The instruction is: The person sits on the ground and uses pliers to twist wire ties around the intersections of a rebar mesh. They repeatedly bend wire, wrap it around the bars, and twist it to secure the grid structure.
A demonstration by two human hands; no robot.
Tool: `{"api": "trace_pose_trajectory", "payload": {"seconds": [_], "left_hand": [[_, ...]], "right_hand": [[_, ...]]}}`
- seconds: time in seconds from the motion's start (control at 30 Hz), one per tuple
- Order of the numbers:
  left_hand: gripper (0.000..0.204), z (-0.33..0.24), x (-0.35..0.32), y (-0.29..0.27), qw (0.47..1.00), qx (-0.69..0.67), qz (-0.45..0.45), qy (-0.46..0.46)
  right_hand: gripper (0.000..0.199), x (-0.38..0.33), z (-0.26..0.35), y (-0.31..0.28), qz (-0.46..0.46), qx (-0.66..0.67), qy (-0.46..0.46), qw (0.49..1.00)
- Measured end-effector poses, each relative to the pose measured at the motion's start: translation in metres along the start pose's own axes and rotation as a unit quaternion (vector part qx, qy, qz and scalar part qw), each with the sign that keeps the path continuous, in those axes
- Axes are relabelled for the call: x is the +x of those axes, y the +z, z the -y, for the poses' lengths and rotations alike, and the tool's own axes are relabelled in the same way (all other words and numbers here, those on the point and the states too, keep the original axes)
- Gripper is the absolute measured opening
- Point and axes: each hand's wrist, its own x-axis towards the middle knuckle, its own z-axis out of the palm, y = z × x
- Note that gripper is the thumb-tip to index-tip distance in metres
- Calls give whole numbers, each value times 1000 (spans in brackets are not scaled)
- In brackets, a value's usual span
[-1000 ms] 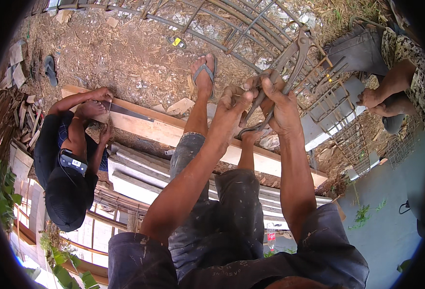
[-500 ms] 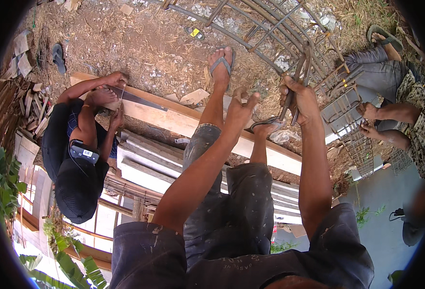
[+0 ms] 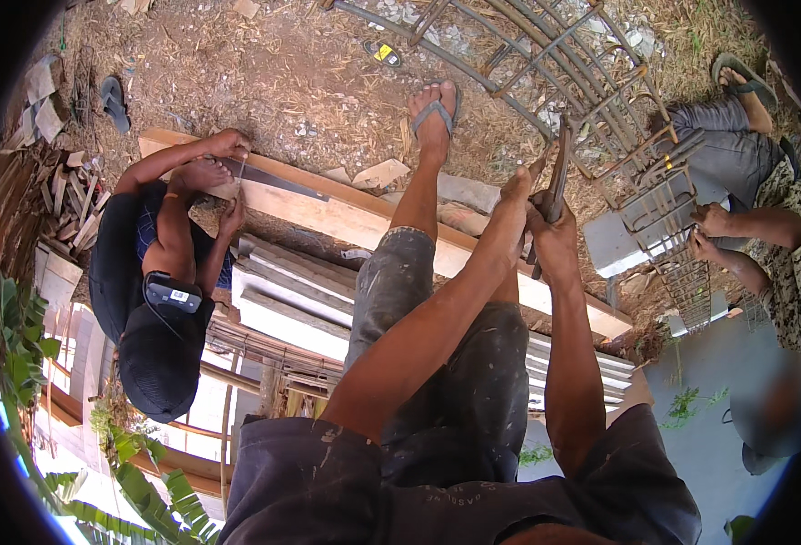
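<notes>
Out in front of me, beside the near end of a rebar cage (image 3: pixel 546 64), my right hand (image 3: pixel 555 241) is wrapped round a dark, rusty, long-legged metal tool (image 3: pixel 559 173) that looks like pincers. Its upper end reaches the cage's bars; a leg sticks out below my fist. My left hand (image 3: pixel 509 204) is closed right beside the right one, thumb pointing up along a short rusty piece of metal. Its fingers are mostly hidden, so what they hold is unclear.
At left a crouching person (image 3: pixel 159 309) holds a thin strip over a long wooden plank (image 3: pixel 300 209). Another person's hands (image 3: pixel 714 227) work at a smaller wire cage (image 3: pixel 659 209) on the right. Stacked white-sided boards (image 3: pixel 291 295) lie behind the plank. A loose sandal (image 3: pixel 114 103) lies far left.
My left hand has moved right, from apart with raised fingers to closed against my right hand. My right hand and the tool have shifted slightly lower in view.
</notes>
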Motion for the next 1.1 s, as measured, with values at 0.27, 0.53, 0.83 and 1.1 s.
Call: {"api": "trace_pose_trajectory", "payload": {"seconds": [0.27, 0.53, 0.83, 1.1], "left_hand": [[30, -79, 47, 79, 982, 158, -102, -22], [9, -74, 63, 61, 827, 497, -129, 228], [18, -79, 33, 35, 794, 547, -62, 257], [33, -92, 29, 21, 785, 574, -74, 222]], "right_hand": [[14, 17, -10, 23, -144, 146, -129, 970], [7, 96, 37, 16, -244, 447, -109, 854], [22, 101, 53, 19, -61, 210, -49, 975], [26, 87, 72, -2, -142, 97, -31, 985]]}}
